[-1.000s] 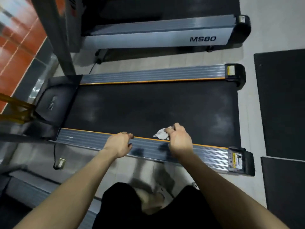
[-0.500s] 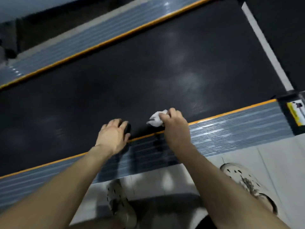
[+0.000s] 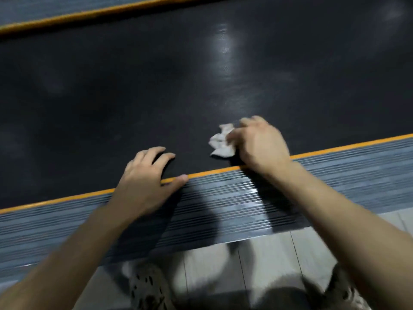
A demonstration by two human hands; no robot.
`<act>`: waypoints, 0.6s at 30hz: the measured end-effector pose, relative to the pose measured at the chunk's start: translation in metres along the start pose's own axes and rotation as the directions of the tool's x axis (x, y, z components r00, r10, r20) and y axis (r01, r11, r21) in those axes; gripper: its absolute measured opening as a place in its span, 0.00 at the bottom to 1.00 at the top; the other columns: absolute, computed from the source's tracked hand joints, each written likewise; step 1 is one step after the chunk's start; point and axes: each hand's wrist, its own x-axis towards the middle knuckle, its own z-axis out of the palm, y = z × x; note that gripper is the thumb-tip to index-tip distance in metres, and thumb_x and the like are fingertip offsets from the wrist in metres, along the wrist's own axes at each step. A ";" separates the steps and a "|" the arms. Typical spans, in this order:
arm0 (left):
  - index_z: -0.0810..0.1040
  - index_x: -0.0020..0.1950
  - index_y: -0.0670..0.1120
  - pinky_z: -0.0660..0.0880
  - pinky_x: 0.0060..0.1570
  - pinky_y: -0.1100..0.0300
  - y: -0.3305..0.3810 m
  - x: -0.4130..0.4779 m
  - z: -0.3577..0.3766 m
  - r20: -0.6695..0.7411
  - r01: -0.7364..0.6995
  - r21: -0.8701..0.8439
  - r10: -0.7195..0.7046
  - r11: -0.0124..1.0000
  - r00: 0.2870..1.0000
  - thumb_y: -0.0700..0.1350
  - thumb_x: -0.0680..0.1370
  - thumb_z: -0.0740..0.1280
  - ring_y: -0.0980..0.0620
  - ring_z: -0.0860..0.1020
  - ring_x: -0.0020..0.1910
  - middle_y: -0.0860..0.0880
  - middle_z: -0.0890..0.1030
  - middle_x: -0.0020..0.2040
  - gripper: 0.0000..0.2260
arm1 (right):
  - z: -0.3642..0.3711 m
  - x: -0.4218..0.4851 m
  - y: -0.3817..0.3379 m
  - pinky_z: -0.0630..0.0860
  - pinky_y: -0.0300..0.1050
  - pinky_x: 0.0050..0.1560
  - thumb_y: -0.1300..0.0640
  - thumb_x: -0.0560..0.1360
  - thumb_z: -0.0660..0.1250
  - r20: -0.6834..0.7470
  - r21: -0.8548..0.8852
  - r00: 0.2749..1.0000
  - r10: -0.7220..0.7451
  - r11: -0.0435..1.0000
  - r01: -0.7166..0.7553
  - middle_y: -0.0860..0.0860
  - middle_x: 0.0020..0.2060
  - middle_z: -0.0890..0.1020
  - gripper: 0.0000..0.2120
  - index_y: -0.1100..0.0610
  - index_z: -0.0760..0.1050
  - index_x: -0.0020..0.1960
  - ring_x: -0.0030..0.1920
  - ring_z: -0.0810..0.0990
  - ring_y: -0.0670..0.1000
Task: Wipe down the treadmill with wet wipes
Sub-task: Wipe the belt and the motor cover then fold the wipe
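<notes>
The treadmill's black belt (image 3: 201,74) fills most of the view, edged by an orange stripe and a ribbed grey side rail (image 3: 245,204) near me. My right hand (image 3: 261,146) holds a crumpled white wet wipe (image 3: 221,140) against the belt just past the orange stripe. My left hand (image 3: 147,175) rests flat with spread fingers on the belt's edge, thumb on the orange stripe.
The far side rail (image 3: 67,5) with its orange stripe runs along the top left. Pale floor tiles (image 3: 212,269) lie below the near rail, where my spotted shoes (image 3: 145,287) stand.
The view has dropped closer to the belt. My right hand has carried the wipe further onto the belt, and my left hand has uncurled and spread flat on the edge.
</notes>
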 end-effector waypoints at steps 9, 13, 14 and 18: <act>0.71 0.78 0.57 0.61 0.78 0.46 -0.016 -0.010 -0.018 0.017 -0.062 0.171 0.060 0.983 0.998 0.60 0.87 0.48 0.45 0.66 0.78 0.48 0.69 0.79 0.24 | 0.017 0.008 -0.060 0.74 0.49 0.54 0.46 0.78 0.66 -0.024 0.128 0.987 0.159 0.980 -0.155 0.52 0.52 0.76 0.13 0.47 0.83 0.59 0.52 0.79 0.58; 0.69 0.79 0.57 0.69 0.71 0.41 -0.033 -0.014 -0.024 0.057 0.080 0.176 -0.091 0.981 0.994 0.63 0.86 0.49 0.41 0.70 0.74 0.46 0.70 0.77 0.24 | 0.011 0.013 -0.071 0.71 0.47 0.46 0.43 0.78 0.72 -0.043 0.155 0.959 0.282 0.950 -0.272 0.51 0.48 0.75 0.12 0.51 0.84 0.53 0.50 0.81 0.58; 0.68 0.79 0.57 0.70 0.71 0.41 -0.039 -0.018 -0.027 0.078 0.108 0.161 -0.121 0.981 0.990 0.64 0.86 0.49 0.40 0.70 0.74 0.46 0.70 0.76 0.25 | 0.009 0.011 -0.071 0.68 0.48 0.45 0.48 0.75 0.75 -0.022 0.147 0.959 0.284 0.949 -0.278 0.52 0.49 0.76 0.13 0.54 0.81 0.55 0.50 0.81 0.60; 0.66 0.80 0.58 0.68 0.73 0.41 -0.067 -0.037 -0.031 0.155 0.144 0.176 -0.171 0.974 0.973 0.68 0.84 0.52 0.40 0.68 0.76 0.47 0.69 0.79 0.27 | -0.014 -0.005 -0.064 0.67 0.48 0.46 0.52 0.76 0.71 -0.026 0.079 0.929 0.370 0.927 -0.367 0.55 0.47 0.72 0.10 0.57 0.76 0.52 0.47 0.73 0.61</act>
